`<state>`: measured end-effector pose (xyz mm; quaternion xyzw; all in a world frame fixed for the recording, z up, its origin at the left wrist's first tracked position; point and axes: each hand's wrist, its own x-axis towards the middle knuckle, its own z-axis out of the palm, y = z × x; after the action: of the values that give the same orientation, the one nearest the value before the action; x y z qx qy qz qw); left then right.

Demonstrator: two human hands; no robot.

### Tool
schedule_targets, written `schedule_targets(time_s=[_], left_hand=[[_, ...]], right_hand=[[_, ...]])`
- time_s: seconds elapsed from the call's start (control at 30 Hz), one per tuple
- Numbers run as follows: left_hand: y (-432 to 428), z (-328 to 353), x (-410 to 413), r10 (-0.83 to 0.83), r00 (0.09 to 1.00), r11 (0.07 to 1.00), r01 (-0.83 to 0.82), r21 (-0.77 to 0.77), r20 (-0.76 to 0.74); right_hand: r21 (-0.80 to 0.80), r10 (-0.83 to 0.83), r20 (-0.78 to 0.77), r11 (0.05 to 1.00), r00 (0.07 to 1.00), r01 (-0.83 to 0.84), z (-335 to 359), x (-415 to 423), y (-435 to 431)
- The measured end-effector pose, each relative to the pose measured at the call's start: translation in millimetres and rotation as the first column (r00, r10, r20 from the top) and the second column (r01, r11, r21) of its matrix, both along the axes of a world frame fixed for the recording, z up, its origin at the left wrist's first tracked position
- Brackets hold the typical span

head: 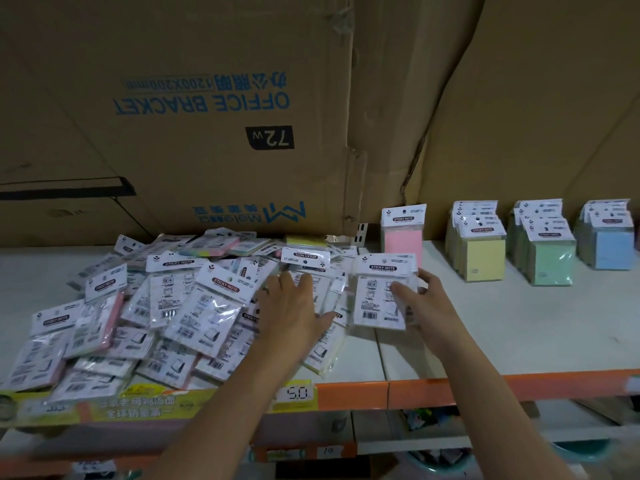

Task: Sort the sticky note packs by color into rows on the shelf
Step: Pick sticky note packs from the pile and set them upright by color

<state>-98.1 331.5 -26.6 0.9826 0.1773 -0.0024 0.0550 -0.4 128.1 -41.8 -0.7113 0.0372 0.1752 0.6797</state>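
A jumbled pile of sticky note packs (166, 306) covers the left half of the white shelf (519, 323), most lying back side up. My right hand (426, 306) grips one pack (377, 299) upright by its right edge, back label facing me, just right of the pile. My left hand (294, 303) rests flat on packs at the pile's right edge, fingers straight. Standing rows at the back right: one pink pack (403, 237), a yellow row (481, 247), a green row (545, 251), a blue row (607, 240).
Large cardboard boxes (207, 116) fill the space behind the pile and the rows. An orange shelf beam (450, 389) with a "5.0" price tag (298, 394) runs along the front edge. Lower shelves with goods lie below.
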Motion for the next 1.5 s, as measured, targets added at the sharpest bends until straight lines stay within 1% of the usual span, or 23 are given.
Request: schedule_targets(time_s=[0.1,0.17,0.23,0.33,0.43,0.53,0.63,0.73,0.8,0.9,0.97,1.03,1.1,1.2,1.33,1.4,1.43,1.5], left_hand=[[-8.3,-3.1,1.5,0.002,1.0,1.0,-0.002,0.009,0.009],[-13.3,-2.1,4.0,0.008,0.999,0.999,-0.009,-0.037,-0.039],[-17.6,1.5,8.1,0.008,0.995,0.999,-0.013,-0.045,-0.103],[-22.9,8.1,12.0,0.009,0.99,1.0,-0.01,-0.009,-0.142],[-24.0,8.5,9.4,0.035,0.993,0.998,-0.041,-0.057,-0.115],[-20.7,1.1,-0.6,0.083,0.995,0.991,-0.088,-0.101,-0.053],[-17.8,-6.6,-7.8,0.074,0.997,0.993,-0.073,-0.097,0.008],[-15.4,-6.4,-7.7,0.064,0.997,0.996,-0.061,-0.062,0.047],[-14.6,-4.6,-10.3,0.068,0.993,0.995,-0.061,-0.08,0.093],[-17.5,-2.2,-22.6,0.059,0.963,0.989,-0.021,-0.147,0.262],[-23.6,0.8,-31.4,0.075,0.93,0.969,0.018,-0.247,0.361],[-33.7,4.1,-39.7,0.088,0.901,0.94,0.066,-0.336,0.425],[-45.8,5.0,-47.0,0.063,0.882,0.916,0.135,-0.377,0.467],[-55.7,4.8,-55.7,0.065,0.87,0.83,0.225,-0.51,0.489],[-50.7,4.7,-68.2,0.061,0.871,0.671,0.326,-0.666,0.487],[-49.0,4.1,-77.8,0.064,0.896,0.535,0.341,-0.773,0.44],[-49.6,4.4,-82.7,0.065,0.91,0.447,0.34,-0.827,0.409],[-54.1,4.8,-91.3,0.064,0.934,0.274,0.323,-0.906,0.352]], right_hand=[[-0.046,0.022,0.005,0.999,1.0,-0.022,-4.9,-7.2,-7.2],[-0.083,0.04,0.03,0.996,0.999,-0.038,-7.3,-10.6,-9.5],[-0.111,0.073,0.046,0.992,0.996,-0.067,-8.3,-13.2,-11.6],[-0.078,0.087,0.03,0.993,0.996,-0.085,-8.9,-17.3,-14.1],[-0.015,0.082,0.01,0.996,0.997,-0.082,-8.4,-22.3,-16.3],[0.044,0.095,-0.028,0.995,0.995,-0.093,-7.6,-26.9,-18.3],[0.112,0.086,-0.075,0.991,0.994,-0.077,-4.7,-31.1,-18.6],[0.109,0.074,-0.077,0.992,0.994,-0.065,-0.5,-34.9,-16.6],[0.095,0.059,-0.069,0.994,0.996,-0.053,2.1,-37.4,-15.2],[0.072,0.032,-0.046,0.997,0.998,-0.029,5.4,-42.4,-11.0],[0.059,0.028,-0.035,0.998,0.999,-0.026,7.8,-49.2,-4.6],[0.08,0.034,-0.032,0.996,0.999,-0.031,11.8,-60.5,5.0],[0.132,0.025,-0.009,0.991,1.0,-0.024,17.1,-73.8,15.9],[0.179,-0.043,0.062,0.983,0.997,0.032,27.9,-91.9,26.5],[0.12,-0.093,0.161,0.99,0.983,0.074,41.1,-117.4,23.8],[0.075,-0.092,0.234,0.994,0.968,0.076,40.9,-134.6,20.5],[0.053,-0.096,0.261,0.995,0.961,0.085,38.8,-143.4,18.7],[0.025,-0.108,0.268,0.994,0.957,0.105,33.8,-160.1,13.8]])
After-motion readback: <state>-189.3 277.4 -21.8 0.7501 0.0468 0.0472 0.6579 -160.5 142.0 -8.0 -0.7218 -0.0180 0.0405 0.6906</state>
